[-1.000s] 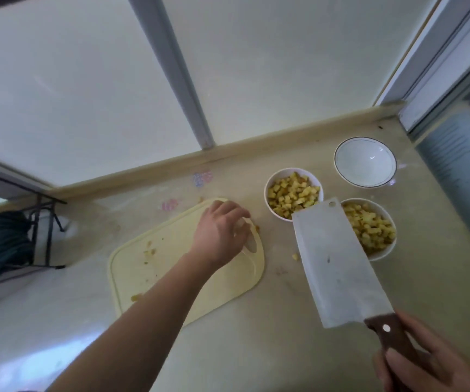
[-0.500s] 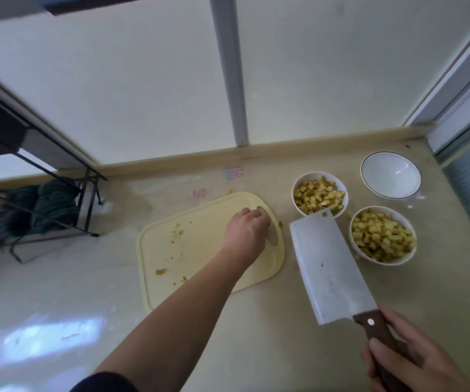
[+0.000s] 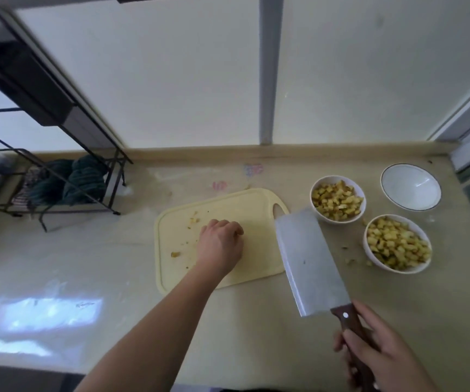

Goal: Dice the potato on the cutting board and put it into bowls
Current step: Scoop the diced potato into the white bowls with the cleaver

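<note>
Gripping cleaver point(image 3: 310, 267) w/ right hand point(image 3: 383, 360); left hand point(image 3: 221, 244) curled on cutting board point(image 3: 256, 210), potato scraps point(image 3: 175, 254) beside.

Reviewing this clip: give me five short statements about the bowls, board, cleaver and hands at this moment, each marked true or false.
1. Two bowls hold diced potato: the rear one and the near one. True.
2. The third bowl is full of dice. False: it is empty.
3. The right hand holds the cleaver by its handle. True.
4. A whole potato lies on the board. False: only small scraps remain.
5. The left hand is inside a bowl. False: it is over the board, fingers curled.
</note>
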Tool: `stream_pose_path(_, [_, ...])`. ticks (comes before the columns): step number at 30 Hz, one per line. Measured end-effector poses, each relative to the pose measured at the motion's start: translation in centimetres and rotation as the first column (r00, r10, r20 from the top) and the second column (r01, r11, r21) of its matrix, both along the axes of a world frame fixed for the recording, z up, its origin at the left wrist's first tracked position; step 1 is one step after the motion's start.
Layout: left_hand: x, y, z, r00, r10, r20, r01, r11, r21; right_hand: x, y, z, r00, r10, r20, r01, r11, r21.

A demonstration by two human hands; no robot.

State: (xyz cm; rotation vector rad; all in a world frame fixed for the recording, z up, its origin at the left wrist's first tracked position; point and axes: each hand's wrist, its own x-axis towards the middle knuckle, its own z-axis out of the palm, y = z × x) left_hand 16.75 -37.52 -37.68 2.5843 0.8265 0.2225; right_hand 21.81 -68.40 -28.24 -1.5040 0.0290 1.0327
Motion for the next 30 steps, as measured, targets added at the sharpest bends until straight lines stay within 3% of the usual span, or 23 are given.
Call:
stream_pose_path(6, [-4.6, 1.9, -0.6, 0.985, 0.069, 0.159, -0.069, 0.998, -0.004, -0.2, 4.4, -4.5, 0.993, 0.11, 0.053, -0.107, 0.993, -0.04])
stream_pose_path(11, [-4.8, 4.4, -0.7, 0.981, 0.188, 0.048, -0.186, 0.981, -0.047, -0.1, 8.1, -6.8, 0.994, 0.108, 0.021, -0.107, 0.993, -0.042])
stream_pose_path(16, [-1.9, 3.4, -0.3, 0.995, 0.039, 0.09, -0.039, 0.999, 0.004, -0.2, 10.2, -7.4, 0.985, 0.153, 0.08, -0.146, 0.985, -0.091])
stream_pose_path(18, [-0.5, 2.0, -0.1, 0.99, -0.032, 0.136, 0.03, 0.999, 0.015, -0.2, 10.7, -7.4, 0.966, 0.185, 0.179, -0.154, 0.973, -0.173])
stream_pose_path(19, [0.1, 1.3, -0.1, 0.983, -0.069, 0.171, 0.065, 0.997, 0.03, -0.2, 10.8, -7.5, 0.93, 0.238, 0.279, -0.169, 0.954, -0.249])
stream_pose_path(21, [1.6, -0.4, 0.1, 0.957, -0.151, 0.248, 0.138, 0.988, 0.067, 0.0, 10.8, -7.4, 0.774, 0.401, 0.491, -0.176, 0.88, -0.441])
stream_pose_path(23, [3.4, -2.4, 0.6, 0.917, -0.255, 0.307, 0.242, 0.967, 0.081, 0.2, 11.3, -7.0, 0.648, 0.525, 0.552, -0.188, 0.812, -0.552])
stream_pose_path(25, [5.2, -4.9, 1.3, 0.871, -0.389, 0.3, 0.395, 0.918, 0.044, 0.4, 11.8, -6.4, 0.534, 0.672, 0.513, -0.209, 0.692, -0.691])
stream_pose_path(28, [7.7, -7.9, 2.4, 0.802, -0.573, 0.168, 0.589, 0.806, -0.065, 0.3, 12.2, -6.7, 0.153, 0.903, 0.403, -0.16, 0.425, -0.891])
stream_pose_path(30, [9.4, -8.8, 2.7, 0.796, -0.602, 0.068, 0.604, 0.781, -0.156, -0.2, 12.1, -7.5, 0.073, 0.961, 0.266, -0.127, 0.274, -0.953])
